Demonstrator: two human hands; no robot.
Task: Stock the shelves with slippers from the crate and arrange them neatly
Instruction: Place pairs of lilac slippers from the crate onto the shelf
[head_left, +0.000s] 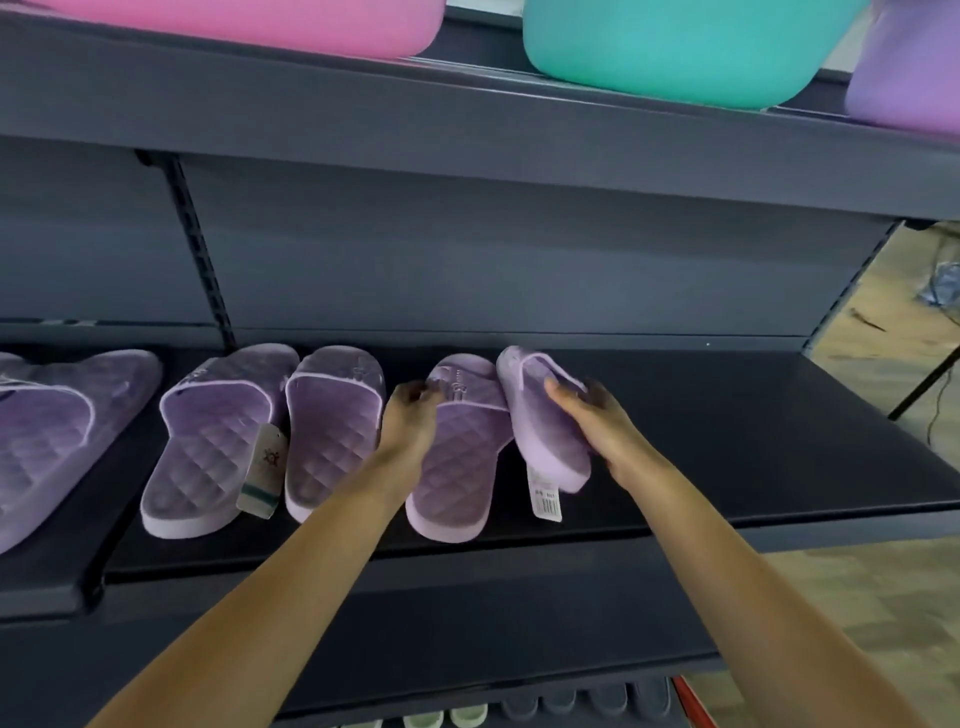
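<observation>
Several lilac quilted slippers lie on a dark shelf (727, 441). My left hand (410, 421) grips the left edge of a flat slipper (457, 467) by its strap. My right hand (597, 415) holds its partner slipper (545, 426), tilted on its side and leaning against the flat one, with a white price tag (545, 499) hanging from it. To the left sits a finished pair (218, 441) (332, 426) with a paper tag (262, 478) between them. Another lilac slipper (52, 431) lies at the far left. The crate is out of view.
The shelf's right half is bare dark metal up to its end post (852, 291). The shelf above carries pink (260, 26), teal (675, 47) and lilac (904, 88) plastic basins. A lower shelf shows more slippers (519, 709). Wooden floor (883, 597) lies to the right.
</observation>
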